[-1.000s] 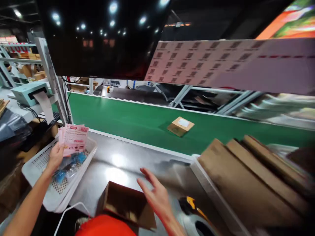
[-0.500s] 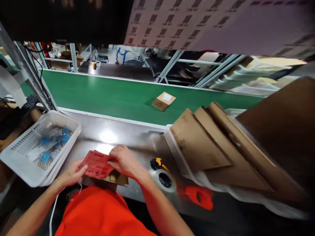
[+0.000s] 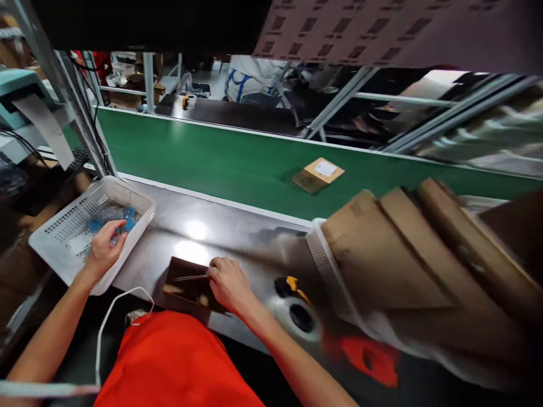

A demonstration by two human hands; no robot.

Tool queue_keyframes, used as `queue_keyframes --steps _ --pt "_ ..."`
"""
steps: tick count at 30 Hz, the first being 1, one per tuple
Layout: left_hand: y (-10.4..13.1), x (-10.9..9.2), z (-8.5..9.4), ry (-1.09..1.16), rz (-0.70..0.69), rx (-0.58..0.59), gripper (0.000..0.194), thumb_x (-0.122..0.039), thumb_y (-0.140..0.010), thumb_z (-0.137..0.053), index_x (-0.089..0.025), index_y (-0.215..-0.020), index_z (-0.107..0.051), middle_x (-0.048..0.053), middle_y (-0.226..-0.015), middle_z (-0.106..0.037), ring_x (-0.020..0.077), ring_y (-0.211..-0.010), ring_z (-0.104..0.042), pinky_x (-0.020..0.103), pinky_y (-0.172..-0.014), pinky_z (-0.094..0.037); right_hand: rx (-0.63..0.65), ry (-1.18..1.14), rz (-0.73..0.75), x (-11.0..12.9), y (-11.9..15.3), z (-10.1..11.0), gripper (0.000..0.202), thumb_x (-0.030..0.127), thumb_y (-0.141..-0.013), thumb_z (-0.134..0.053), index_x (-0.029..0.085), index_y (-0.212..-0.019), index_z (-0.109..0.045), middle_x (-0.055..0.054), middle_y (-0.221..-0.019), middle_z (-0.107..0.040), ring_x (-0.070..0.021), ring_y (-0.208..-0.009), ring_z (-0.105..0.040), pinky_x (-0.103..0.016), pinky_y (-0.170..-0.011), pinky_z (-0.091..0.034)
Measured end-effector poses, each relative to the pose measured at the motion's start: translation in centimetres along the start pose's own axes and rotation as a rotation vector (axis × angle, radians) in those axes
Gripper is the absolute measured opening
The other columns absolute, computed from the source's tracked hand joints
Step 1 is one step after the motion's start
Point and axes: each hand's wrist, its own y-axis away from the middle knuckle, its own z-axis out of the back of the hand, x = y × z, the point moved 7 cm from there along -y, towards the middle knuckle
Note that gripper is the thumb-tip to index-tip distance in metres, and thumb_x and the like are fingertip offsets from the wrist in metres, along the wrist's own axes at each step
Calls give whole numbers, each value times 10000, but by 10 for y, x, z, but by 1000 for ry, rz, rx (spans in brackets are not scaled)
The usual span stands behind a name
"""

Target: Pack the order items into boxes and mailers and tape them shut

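Note:
My left hand (image 3: 104, 251) is over the near right side of the white plastic basket (image 3: 53, 243), fingers curved and thumb apart, with nothing visible in it. Clear packets with blue parts (image 3: 129, 217) lie in the basket just beyond its fingertips. At the right end of a small open cardboard box (image 3: 176, 268), my right hand (image 3: 229, 282) is closed, its fingers pinching a thin flat piece (image 3: 190, 277) seen edge-on across the opening. What that piece is cannot be made out. The box sits on the metal table close to my body.
Right of the box are a tape dispenser with a yellow part (image 3: 292, 285), a tape roll (image 3: 301, 319) and a blurred red object (image 3: 369, 359). Flat cardboard (image 3: 382, 260) leans in a white crate. A parcel (image 3: 324, 169) lies on the green conveyor belt (image 3: 212, 147).
My left hand has let go of the red printed card and moved left to the basket. The card, earlier between both hands, no longer shows as a red sheet. The box opening is now uncovered.

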Motion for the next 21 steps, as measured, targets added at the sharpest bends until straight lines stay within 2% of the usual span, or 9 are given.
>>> queue_keyframes --steps 3,5,7,9,10,13,16,19,21 --pt "-3 55 28 -468 134 207 550 -315 -1018 -632 -86 -1516 -590 246 -1582 -619 389 -1502 -546 578 -1230 -485 -120 62 -19 3 -18 -36 351 49 -989 -508 153 -1170 -791 -182 -1326 -745 -297 -1153 -710 -394 -981 -565" --pt "6 96 34 -633 310 384 837 -323 -853 -835 -32 -1579 -537 337 -1628 -546 520 -1521 -504 649 -1157 -510 -116 97 -56 0 -28 -54 507 -15 -962 -457 124 -1371 -724 -190 -1293 -754 -282 -1076 -741 -390 -938 -602" --pt "21 130 28 -705 438 552 1131 -336 -683 -962 -9 -1644 -462 416 -1663 -453 593 -1497 -516 628 -1078 -557 -54 148 -74 -5 -35 -66 628 -57 -928 -440 110 -1496 -649 -190 -1239 -773 -292 -1044 -765 -397 -904 -623" --pt "34 151 13 -745 479 690 1303 -370 -652 -984 -44 -1731 -330 432 -1744 -289 572 -1521 -510 571 -1105 -554 17 204 -64 -8 -38 -72 663 -68 -908 -453 135 -1508 -652 -181 -1176 -797 -310 -1046 -783 -408 -897 -636" --pt "37 157 5 -743 468 717 1333 -379 -672 -975 -64 -1760 -270 426 -1774 -211 552 -1530 -512 554 -1131 -543 45 223 -53 -10 -38 -72 649 -50 -905 -491 154 -1495 -668 -183 -1161 -805 -326 -1055 -787 -424 -902 -643" --pt "29 164 -14 -694 412 675 1370 -350 -673 -979 -133 -1792 -219 381 -1817 -119 547 -1545 -492 577 -1163 -531 96 217 -24 -13 -42 -60 666 86 -849 -720 161 -1508 -666 -233 -1244 -794 -403 -1115 -775 -510 -958 -647" --pt "3 163 -29 -735 258 673 1467 -337 -561 -1052 -259 -1793 -260 292 -1848 -147 582 -1637 -298 704 -1187 -479 85 80 100 3 -60 -29 743 219 -840 -796 153 -1559 -623 -247 -1405 -735 -433 -1257 -718 -558 -1064 -607" --pt "-28 163 -39 -773 82 722 1515 -352 -490 -1092 -253 -1779 -302 269 -1856 -133 609 -1659 -179 791 -1187 -423 34 -134 337 52 -102 15 693 236 -910 -734 202 -1588 -592 -200 -1505 -688 -372 -1369 -657 -534 -1154 -555" --pt "-47 164 -41 -633 75 681 1454 -333 -470 -1096 -182 -1735 -397 288 -1844 -164 595 -1652 -207 739 -1203 -436 57 -222 455 96 -144 34 698 254 -931 -752 190 -1601 -567 -194 -1527 -670 -342 -1393 -640 -508 -1191 -530"
